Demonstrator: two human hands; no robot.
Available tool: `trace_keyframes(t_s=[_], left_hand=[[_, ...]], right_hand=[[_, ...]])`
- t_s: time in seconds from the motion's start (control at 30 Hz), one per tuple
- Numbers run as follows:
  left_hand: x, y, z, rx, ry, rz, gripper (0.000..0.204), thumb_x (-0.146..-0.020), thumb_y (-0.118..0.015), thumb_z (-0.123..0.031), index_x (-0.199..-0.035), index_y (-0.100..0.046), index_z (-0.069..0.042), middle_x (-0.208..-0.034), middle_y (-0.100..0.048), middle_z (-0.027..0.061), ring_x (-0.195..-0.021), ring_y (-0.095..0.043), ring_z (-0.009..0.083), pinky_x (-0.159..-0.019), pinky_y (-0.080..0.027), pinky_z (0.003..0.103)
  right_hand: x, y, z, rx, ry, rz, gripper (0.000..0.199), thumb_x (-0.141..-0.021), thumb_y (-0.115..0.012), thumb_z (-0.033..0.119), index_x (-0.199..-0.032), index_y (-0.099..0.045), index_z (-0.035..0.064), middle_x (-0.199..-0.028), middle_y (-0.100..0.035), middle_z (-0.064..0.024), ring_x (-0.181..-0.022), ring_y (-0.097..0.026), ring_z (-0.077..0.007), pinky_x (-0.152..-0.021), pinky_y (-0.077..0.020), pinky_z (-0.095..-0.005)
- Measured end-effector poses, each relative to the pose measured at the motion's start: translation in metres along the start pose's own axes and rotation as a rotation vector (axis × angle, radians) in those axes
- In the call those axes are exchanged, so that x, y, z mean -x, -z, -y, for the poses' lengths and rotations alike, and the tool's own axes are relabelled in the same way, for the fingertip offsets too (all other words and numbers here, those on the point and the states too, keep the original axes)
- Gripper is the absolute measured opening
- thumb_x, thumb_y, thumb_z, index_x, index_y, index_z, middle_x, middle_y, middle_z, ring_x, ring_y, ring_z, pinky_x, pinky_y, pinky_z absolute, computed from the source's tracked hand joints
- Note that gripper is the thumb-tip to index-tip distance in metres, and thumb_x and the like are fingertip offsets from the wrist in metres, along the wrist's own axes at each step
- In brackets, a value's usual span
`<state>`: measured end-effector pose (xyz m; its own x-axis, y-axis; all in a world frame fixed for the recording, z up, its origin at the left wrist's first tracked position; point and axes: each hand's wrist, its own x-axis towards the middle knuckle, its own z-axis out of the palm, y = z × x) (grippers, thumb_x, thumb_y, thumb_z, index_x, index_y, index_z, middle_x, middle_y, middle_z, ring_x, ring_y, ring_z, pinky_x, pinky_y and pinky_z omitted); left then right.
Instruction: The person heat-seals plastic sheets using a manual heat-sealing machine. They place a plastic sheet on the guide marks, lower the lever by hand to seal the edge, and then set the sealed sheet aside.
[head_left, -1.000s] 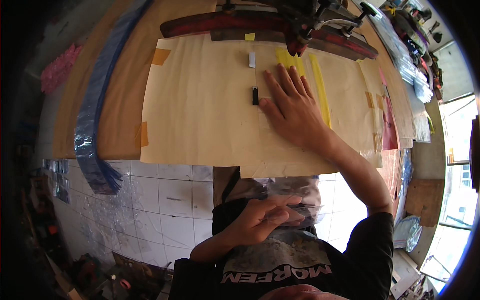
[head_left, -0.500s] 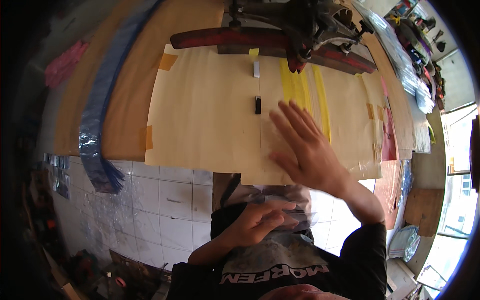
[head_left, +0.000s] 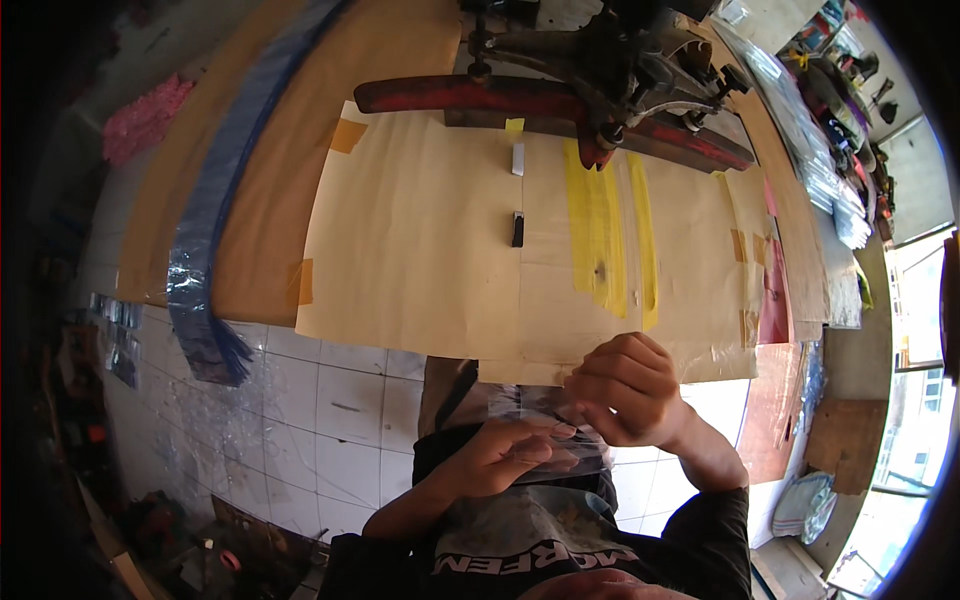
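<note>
My left hand (head_left: 503,455) is low in front of my body, its fingers closed on clear plastic sheets (head_left: 560,458). Just past the front edge of the paper-covered table, my right hand (head_left: 630,388) is curled, its fingertips together at the far part of the same clear plastic; the exact pinch is hard to make out. Beige paper (head_left: 410,240) covers the worktop, with yellow tape strips (head_left: 597,235) along it. A small black block (head_left: 518,229) and a small white piece (head_left: 518,159) sit near its middle line.
A dark machine with a red-edged metal bar (head_left: 470,95) spans the far side of the paper. To the left, a bundle of blue plastic strips (head_left: 195,255) hangs over the table edge. Clear plastic scraps (head_left: 215,430) lie on the white tiled floor (head_left: 345,400).
My right hand has come back from above the paper toward my left hand, and its spread fingers have curled closed. The left hand stays low with the plastic.
</note>
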<state>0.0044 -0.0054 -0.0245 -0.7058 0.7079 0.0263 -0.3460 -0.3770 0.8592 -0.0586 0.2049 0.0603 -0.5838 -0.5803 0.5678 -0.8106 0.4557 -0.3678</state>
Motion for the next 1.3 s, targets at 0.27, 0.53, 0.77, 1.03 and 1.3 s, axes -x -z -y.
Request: trace_keyframes(t_s=[0.27, 0.53, 0.77, 1.03, 1.3], left_hand=[[0.005, -0.002, 0.0, 0.0, 0.015, -0.022, 0.031, -0.098, -0.049, -0.008, -0.128, -0.051, -0.002, -0.084, -0.065, 0.008, -0.099, -0.067, 0.0208, -0.088, -0.049, 0.028], [0.007, -0.002, -0.002, -0.03, 0.032, -0.039, 0.033, -0.098, -0.05, -0.009, -0.129, -0.051, -0.001, -0.075, -0.057, 0.0029, -0.096, -0.067, 0.0174, -0.087, -0.048, 0.027], [0.003, 0.0, -0.001, -0.052, 0.016, -0.002, 0.028, -0.098, -0.048, -0.007, -0.125, -0.051, 0.001, -0.1, -0.069, 0.0196, -0.101, -0.066, 0.0265, -0.092, -0.05, 0.036], [-0.025, -0.032, 0.001, 0.071, -0.096, -0.035, 0.032, -0.098, -0.048, -0.007, -0.129, -0.049, 0.001, -0.097, -0.067, 0.0133, -0.091, -0.066, 0.0177, -0.089, -0.05, 0.03], [-0.037, -0.031, -0.019, -0.403, 0.11, 0.295, 0.031, -0.095, -0.052, -0.008, -0.126, -0.054, -0.004, -0.109, -0.066, 0.0124, -0.094, -0.067, 0.0207, -0.086, -0.051, 0.031]], right_hand=[[-0.007, 0.003, -0.011, -0.065, -0.057, 0.004, 0.013, -0.075, -0.073, 0.01, -0.085, -0.067, 0.0036, -0.08, -0.063, -0.0063, -0.076, -0.062, -0.0235, -0.067, -0.0491, -0.0339], [-0.023, 0.011, -0.014, -0.059, -0.125, 0.081, 0.019, -0.076, -0.072, 0.008, -0.093, -0.066, -0.0002, -0.091, -0.065, -0.0123, -0.086, -0.062, -0.0295, -0.075, -0.0512, -0.0364], [-0.032, 0.002, -0.033, 0.104, -0.383, 0.26, 0.063, -0.09, -0.062, 0.025, -0.141, -0.036, 0.0001, -0.144, -0.032, -0.0288, -0.135, -0.03, -0.046, -0.109, -0.031, -0.0478], [-0.036, -0.02, -0.06, 0.518, -0.256, 0.357, 0.057, -0.097, -0.043, 0.044, -0.143, -0.037, 0.0101, -0.143, -0.031, -0.0339, -0.133, -0.029, -0.0514, -0.11, -0.0247, -0.0528], [-0.029, -0.011, -0.047, 0.575, -0.196, 0.355, 0.056, -0.094, -0.049, 0.042, -0.14, -0.042, 0.0106, -0.137, -0.038, -0.033, -0.125, -0.041, -0.0489, -0.103, -0.0354, -0.0536]])
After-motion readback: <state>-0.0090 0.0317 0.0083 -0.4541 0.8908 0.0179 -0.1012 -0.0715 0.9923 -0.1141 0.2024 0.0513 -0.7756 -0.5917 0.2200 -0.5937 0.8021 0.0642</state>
